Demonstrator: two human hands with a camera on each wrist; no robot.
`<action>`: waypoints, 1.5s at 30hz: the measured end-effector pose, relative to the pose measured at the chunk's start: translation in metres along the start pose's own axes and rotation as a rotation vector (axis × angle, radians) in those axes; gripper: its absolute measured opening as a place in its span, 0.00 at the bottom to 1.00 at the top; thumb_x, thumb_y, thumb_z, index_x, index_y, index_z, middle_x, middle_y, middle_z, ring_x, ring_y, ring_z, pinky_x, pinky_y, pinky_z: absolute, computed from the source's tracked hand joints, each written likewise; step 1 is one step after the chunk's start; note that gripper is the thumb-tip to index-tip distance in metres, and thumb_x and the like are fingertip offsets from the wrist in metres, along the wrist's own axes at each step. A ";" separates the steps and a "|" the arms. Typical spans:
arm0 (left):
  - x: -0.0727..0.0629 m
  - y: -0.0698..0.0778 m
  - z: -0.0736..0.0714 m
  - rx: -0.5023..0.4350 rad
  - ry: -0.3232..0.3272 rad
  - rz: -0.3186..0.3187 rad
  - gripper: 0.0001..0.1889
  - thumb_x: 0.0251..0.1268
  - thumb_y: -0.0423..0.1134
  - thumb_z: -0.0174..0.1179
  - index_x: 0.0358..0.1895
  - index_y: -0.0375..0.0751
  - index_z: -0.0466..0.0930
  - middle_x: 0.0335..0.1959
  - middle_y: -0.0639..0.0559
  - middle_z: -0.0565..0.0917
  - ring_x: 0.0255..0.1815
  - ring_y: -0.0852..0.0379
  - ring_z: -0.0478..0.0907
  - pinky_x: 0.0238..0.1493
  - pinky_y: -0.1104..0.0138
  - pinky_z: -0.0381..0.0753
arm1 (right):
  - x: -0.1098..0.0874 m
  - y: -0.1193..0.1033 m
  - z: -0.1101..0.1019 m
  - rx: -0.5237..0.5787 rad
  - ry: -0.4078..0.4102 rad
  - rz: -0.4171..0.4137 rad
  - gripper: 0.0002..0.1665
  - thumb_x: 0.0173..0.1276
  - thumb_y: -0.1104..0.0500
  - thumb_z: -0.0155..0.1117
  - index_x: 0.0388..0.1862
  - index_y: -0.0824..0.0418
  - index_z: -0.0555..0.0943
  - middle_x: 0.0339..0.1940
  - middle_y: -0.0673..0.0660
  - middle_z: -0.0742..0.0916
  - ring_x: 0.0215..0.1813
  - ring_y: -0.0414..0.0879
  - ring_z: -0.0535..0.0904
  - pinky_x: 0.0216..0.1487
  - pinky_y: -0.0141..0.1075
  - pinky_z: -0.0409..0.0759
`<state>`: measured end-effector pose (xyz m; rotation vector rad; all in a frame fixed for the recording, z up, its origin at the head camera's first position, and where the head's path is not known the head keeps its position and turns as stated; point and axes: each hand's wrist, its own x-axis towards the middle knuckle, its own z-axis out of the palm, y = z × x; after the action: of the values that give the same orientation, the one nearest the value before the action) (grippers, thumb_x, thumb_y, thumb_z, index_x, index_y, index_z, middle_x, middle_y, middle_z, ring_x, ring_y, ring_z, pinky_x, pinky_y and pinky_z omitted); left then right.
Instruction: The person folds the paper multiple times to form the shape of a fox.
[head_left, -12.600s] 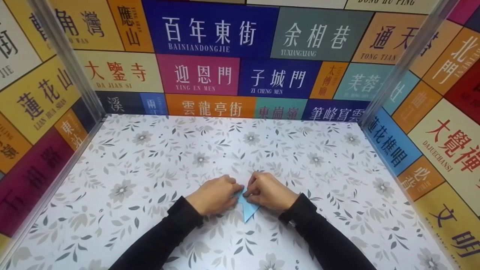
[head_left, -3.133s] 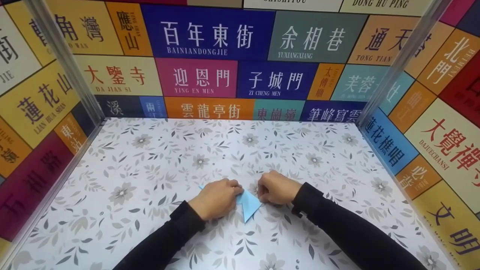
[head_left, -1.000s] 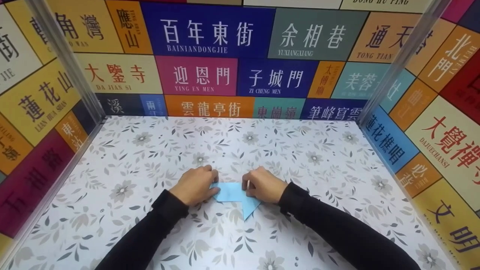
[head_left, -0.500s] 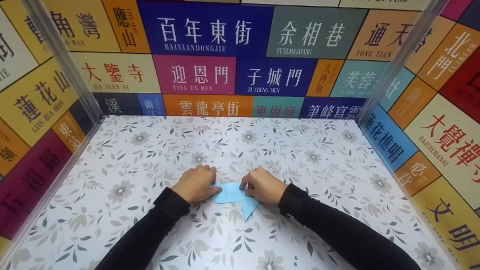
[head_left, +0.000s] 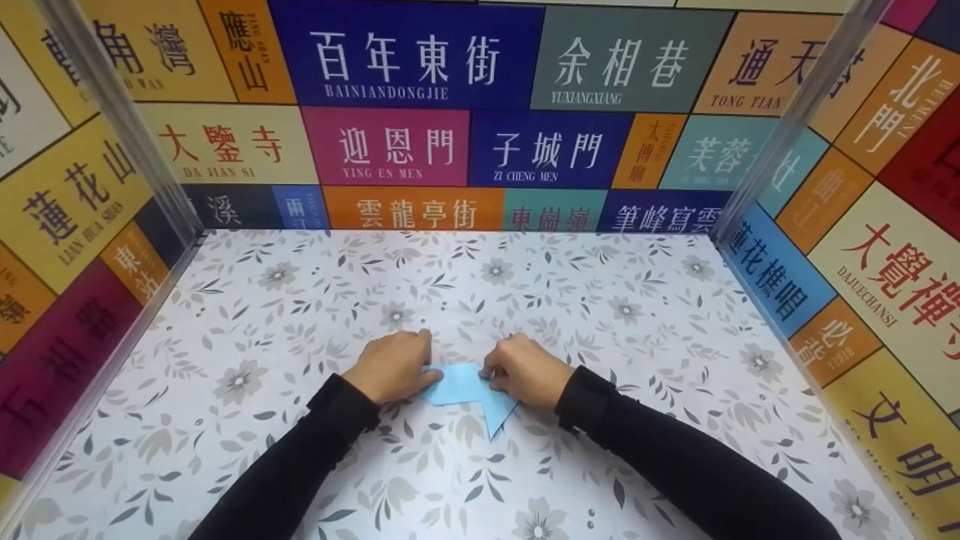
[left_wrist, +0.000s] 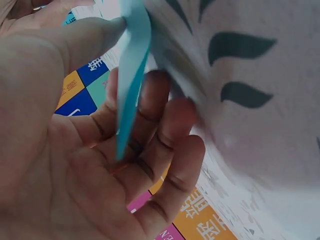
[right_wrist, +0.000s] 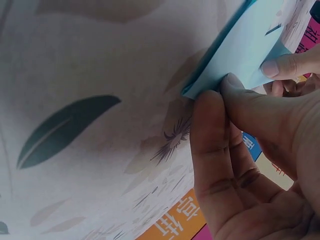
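A folded light-blue sheet of paper (head_left: 457, 384) lies at the middle of the flower-patterned table, with a flat strip to the left and a pointed flap (head_left: 496, 417) towards the person. At its left end, my left hand (head_left: 391, 366) holds the strip between thumb and fingers. The left wrist view shows the thumb on the blue paper (left_wrist: 134, 55), whose end runs down in front of the curled fingers. My right hand (head_left: 531, 369) pinches the upper edge near the flap. Close up in the right wrist view, thumb and forefinger meet at a corner of the folded paper (right_wrist: 245, 55).
The white table top (head_left: 600, 472) has a grey flower and leaf print. Panels with Chinese lettering (head_left: 405, 146) stand behind it and on both sides. Clear strips (head_left: 795, 127) run along the corners.
Earlier both hands were close together over the paper. The left hand has since moved left, uncovering the strip, and the right hand has come back onto the paper. Over the last half second, little moves.
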<state>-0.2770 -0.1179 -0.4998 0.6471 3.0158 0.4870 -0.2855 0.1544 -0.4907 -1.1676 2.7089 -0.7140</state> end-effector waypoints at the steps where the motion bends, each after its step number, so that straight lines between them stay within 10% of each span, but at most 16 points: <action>1: -0.001 0.000 0.000 -0.008 0.004 -0.005 0.15 0.76 0.46 0.78 0.42 0.41 0.83 0.34 0.47 0.89 0.32 0.46 0.85 0.39 0.49 0.89 | 0.000 0.000 0.000 -0.007 0.003 -0.001 0.11 0.70 0.73 0.82 0.50 0.67 0.97 0.44 0.63 0.99 0.46 0.56 0.97 0.51 0.44 0.97; 12: -0.012 0.003 -0.007 -0.145 -0.018 -0.021 0.13 0.73 0.41 0.82 0.53 0.42 0.91 0.44 0.45 0.93 0.37 0.51 0.84 0.44 0.53 0.89 | 0.001 -0.001 0.000 -0.019 0.013 0.000 0.10 0.69 0.72 0.82 0.48 0.66 0.97 0.44 0.62 0.99 0.47 0.57 0.97 0.53 0.46 0.97; 26: -0.027 0.003 -0.004 -0.295 0.007 0.194 0.16 0.68 0.32 0.77 0.58 0.42 0.93 0.49 0.47 0.98 0.47 0.51 0.96 0.52 0.54 0.96 | 0.002 0.000 0.001 -0.058 0.016 -0.027 0.08 0.69 0.72 0.82 0.44 0.65 0.98 0.40 0.60 0.99 0.43 0.56 0.97 0.48 0.44 0.96; 45: -0.025 0.001 0.004 -0.400 -0.057 0.306 0.20 0.70 0.26 0.70 0.62 0.43 0.94 0.51 0.45 0.99 0.44 0.53 0.95 0.46 0.67 0.94 | 0.001 0.000 0.000 -0.029 0.010 -0.013 0.09 0.68 0.72 0.83 0.46 0.65 0.98 0.42 0.61 0.99 0.46 0.57 0.97 0.53 0.45 0.97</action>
<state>-0.2534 -0.1260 -0.5046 1.0607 2.6506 1.0260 -0.2860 0.1537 -0.4907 -1.1929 2.7311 -0.6854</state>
